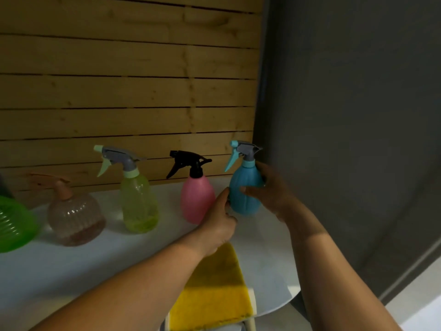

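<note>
Both hands, right [269, 192] and left [220, 218], grip the upright blue spray bottle [245, 189].

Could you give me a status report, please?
Right hand grips blue spray bottle. Left hand holds its lower side. Pink spray bottle close beside.

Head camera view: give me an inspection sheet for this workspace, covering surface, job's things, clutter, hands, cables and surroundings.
Surface: white round table, dimly lit.
Job's things: blue spray bottle, upright, trigger pointing left.
Clutter: pink spray bottle, yellow-green spray bottle and ribbed clear sprayer in a row to its left; green basket at the far left; yellow cloth at the near edge.
Hands: right hand grips the blue spray bottle's body; left hand has its thumb against the bottle's side, fingers curled near its base, grip unclear.
Cables: nothing seen.
Surroundings: wooden slat wall behind, grey wall to the right.
</note>
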Demonstrator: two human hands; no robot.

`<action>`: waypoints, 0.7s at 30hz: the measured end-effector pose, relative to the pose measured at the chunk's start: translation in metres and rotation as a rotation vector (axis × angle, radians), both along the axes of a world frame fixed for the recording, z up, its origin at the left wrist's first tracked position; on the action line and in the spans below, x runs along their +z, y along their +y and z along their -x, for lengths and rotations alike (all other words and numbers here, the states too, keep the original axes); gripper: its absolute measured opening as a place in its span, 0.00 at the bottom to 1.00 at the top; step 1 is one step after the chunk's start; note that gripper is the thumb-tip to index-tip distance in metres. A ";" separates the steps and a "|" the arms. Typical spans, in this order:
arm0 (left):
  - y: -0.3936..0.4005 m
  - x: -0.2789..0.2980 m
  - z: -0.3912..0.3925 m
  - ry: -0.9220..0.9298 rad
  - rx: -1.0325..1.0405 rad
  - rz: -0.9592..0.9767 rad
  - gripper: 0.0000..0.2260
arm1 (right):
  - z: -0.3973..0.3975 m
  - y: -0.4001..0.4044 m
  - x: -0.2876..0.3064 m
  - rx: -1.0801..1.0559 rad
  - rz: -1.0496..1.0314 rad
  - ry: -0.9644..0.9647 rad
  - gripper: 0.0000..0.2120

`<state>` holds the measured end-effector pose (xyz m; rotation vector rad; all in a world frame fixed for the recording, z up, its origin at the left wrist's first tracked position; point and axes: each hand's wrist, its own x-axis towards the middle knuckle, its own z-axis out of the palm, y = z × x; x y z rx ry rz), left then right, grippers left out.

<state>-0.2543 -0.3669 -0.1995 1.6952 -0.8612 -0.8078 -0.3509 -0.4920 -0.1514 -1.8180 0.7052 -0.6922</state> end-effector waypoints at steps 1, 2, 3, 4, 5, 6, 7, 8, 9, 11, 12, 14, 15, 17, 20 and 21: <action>-0.003 -0.002 -0.001 -0.001 0.000 -0.006 0.40 | -0.002 -0.001 -0.004 -0.003 -0.005 -0.005 0.33; -0.002 -0.003 -0.001 -0.011 0.004 -0.018 0.40 | -0.003 0.000 -0.006 -0.005 -0.010 0.000 0.34; -0.004 -0.005 -0.002 -0.017 0.005 -0.026 0.40 | -0.004 -0.001 -0.009 -0.009 -0.015 0.001 0.34; -0.005 -0.007 -0.002 -0.025 0.001 -0.028 0.39 | -0.004 -0.002 -0.012 -0.010 -0.023 0.003 0.35; -0.007 -0.009 -0.003 -0.031 -0.002 -0.036 0.39 | -0.004 -0.004 -0.015 -0.011 -0.029 0.007 0.35; -0.008 -0.009 -0.003 -0.037 0.001 -0.037 0.38 | -0.004 -0.005 -0.017 -0.011 -0.027 0.013 0.35; -0.010 -0.010 -0.003 -0.035 0.008 -0.034 0.38 | -0.004 -0.005 -0.018 -0.008 -0.025 0.020 0.35; -0.009 -0.010 -0.003 -0.037 0.015 -0.029 0.37 | -0.004 -0.005 -0.018 -0.003 -0.023 0.020 0.34; -0.010 -0.011 -0.003 -0.039 0.018 -0.026 0.37 | -0.004 -0.005 -0.018 -0.001 -0.024 0.016 0.33; -0.012 -0.013 -0.003 -0.048 0.024 -0.027 0.36 | -0.004 -0.004 -0.018 0.007 -0.027 0.011 0.30; -0.013 -0.013 -0.003 -0.054 0.028 -0.030 0.37 | -0.004 -0.005 -0.020 0.010 -0.025 0.008 0.30; -0.014 -0.016 -0.005 -0.060 0.028 -0.039 0.38 | -0.004 -0.005 -0.023 0.008 -0.010 0.010 0.31; -0.014 -0.017 -0.005 -0.062 0.027 -0.046 0.38 | -0.003 -0.004 -0.024 0.006 -0.001 0.011 0.31; -0.015 -0.020 -0.007 -0.072 0.018 -0.060 0.38 | -0.003 -0.002 -0.025 0.006 -0.002 0.015 0.32; -0.014 -0.019 -0.008 -0.079 0.016 -0.076 0.39 | -0.003 -0.002 -0.026 0.003 -0.002 0.023 0.36; -0.014 -0.018 -0.008 -0.090 0.018 -0.076 0.38 | -0.003 -0.001 -0.025 0.002 0.001 0.024 0.36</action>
